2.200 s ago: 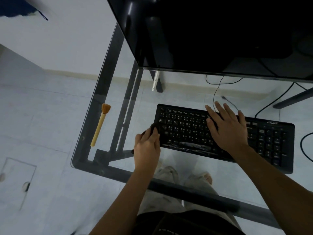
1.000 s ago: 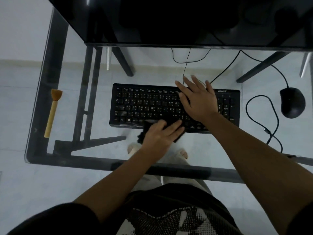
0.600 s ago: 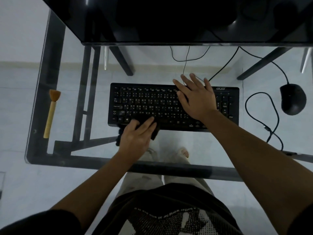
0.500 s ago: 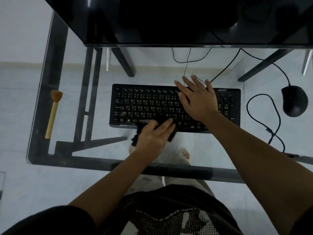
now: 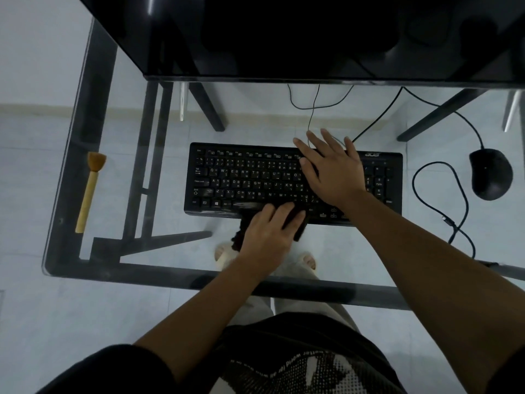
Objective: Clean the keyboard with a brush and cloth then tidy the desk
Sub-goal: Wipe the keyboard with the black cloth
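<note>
Black cloth [image 5: 300, 227] under left hand [image 5: 267, 234]; right hand [image 5: 332, 172] flat on keyboard [image 5: 244, 177].

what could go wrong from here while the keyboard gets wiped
The keyboard lies on the smooth glass desk, steadied only by the flat right hand; a hard push from the left hand on the dark cloth might slide it. The mouse cable loops loosely beside the right forearm and may snag. The brush lies close to the desk's left edge and could roll off if bumped.
</note>
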